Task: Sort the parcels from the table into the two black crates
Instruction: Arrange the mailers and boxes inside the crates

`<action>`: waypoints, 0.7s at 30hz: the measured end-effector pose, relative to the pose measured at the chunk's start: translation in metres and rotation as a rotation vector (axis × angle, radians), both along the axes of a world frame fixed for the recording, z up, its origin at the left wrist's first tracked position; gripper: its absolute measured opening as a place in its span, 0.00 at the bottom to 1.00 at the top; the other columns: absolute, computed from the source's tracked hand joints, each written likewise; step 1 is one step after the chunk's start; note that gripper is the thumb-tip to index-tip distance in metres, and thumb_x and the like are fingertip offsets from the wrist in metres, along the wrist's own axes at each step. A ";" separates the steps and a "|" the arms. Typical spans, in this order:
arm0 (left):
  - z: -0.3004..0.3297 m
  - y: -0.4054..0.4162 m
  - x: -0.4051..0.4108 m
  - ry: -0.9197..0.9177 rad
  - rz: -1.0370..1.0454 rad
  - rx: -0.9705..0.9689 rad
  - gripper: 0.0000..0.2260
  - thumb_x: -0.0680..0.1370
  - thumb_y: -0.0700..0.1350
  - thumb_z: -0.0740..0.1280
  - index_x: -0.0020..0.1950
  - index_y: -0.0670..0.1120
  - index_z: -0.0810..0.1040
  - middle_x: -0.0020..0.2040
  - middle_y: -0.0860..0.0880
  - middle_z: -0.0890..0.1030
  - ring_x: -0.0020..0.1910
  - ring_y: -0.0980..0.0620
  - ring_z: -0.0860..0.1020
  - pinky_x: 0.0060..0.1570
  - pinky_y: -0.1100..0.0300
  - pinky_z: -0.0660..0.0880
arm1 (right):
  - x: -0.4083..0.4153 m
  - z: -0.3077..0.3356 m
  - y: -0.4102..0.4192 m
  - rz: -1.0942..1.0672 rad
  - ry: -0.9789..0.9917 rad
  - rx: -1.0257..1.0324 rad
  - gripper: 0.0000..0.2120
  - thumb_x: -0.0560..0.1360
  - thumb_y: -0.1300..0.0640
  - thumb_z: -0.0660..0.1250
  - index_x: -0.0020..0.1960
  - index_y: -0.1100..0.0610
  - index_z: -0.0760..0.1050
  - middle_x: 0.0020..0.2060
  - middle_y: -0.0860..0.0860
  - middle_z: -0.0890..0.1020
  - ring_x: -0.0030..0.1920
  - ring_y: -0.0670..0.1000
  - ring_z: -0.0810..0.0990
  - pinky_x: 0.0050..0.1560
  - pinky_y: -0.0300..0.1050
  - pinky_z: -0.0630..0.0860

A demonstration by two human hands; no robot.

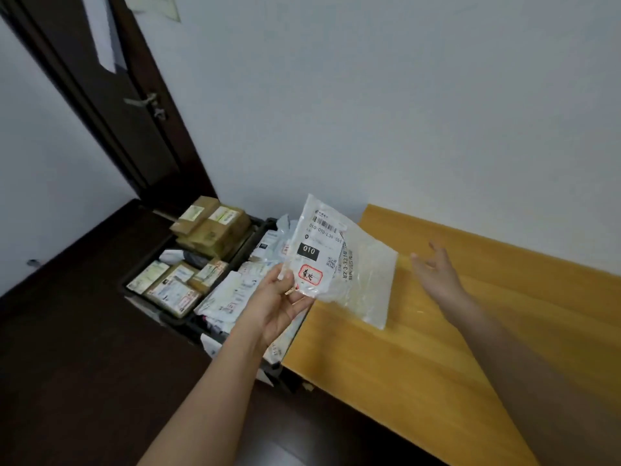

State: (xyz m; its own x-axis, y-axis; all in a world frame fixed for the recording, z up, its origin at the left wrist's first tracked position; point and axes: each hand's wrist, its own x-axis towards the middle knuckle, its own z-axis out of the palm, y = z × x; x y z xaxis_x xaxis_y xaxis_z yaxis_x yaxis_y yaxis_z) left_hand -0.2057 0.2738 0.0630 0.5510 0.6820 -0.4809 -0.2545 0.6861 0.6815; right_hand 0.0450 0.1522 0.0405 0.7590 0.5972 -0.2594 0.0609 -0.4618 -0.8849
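Left hand grasps clear plastic parcel by its lower-left corner, thumb on top. White shipping label with barcode, black "010" block, red stamp. Parcel raised over desk edge, beside crates. Right hand released, fingers spread, just right of parcel, blurred.

Two crates of parcels sit left of the table.
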 end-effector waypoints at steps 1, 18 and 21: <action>0.000 0.008 -0.016 -0.030 0.029 -0.021 0.10 0.84 0.37 0.56 0.59 0.45 0.74 0.49 0.40 0.85 0.43 0.42 0.85 0.34 0.52 0.82 | -0.013 -0.006 0.011 0.027 0.067 -0.045 0.29 0.82 0.46 0.60 0.79 0.50 0.55 0.74 0.55 0.66 0.72 0.56 0.67 0.66 0.50 0.67; -0.034 0.093 -0.152 -0.179 0.323 -0.198 0.13 0.83 0.36 0.55 0.60 0.44 0.76 0.54 0.39 0.84 0.48 0.39 0.84 0.47 0.41 0.80 | -0.139 -0.049 0.166 0.336 0.619 -0.155 0.18 0.84 0.49 0.57 0.71 0.55 0.69 0.59 0.54 0.80 0.57 0.55 0.80 0.45 0.49 0.78; -0.038 0.122 -0.158 -0.131 0.321 -0.191 0.13 0.83 0.36 0.54 0.61 0.44 0.75 0.54 0.39 0.84 0.48 0.40 0.84 0.49 0.41 0.79 | -0.141 -0.062 0.201 0.312 0.635 -0.142 0.18 0.83 0.51 0.59 0.71 0.55 0.69 0.58 0.54 0.81 0.55 0.54 0.81 0.46 0.50 0.78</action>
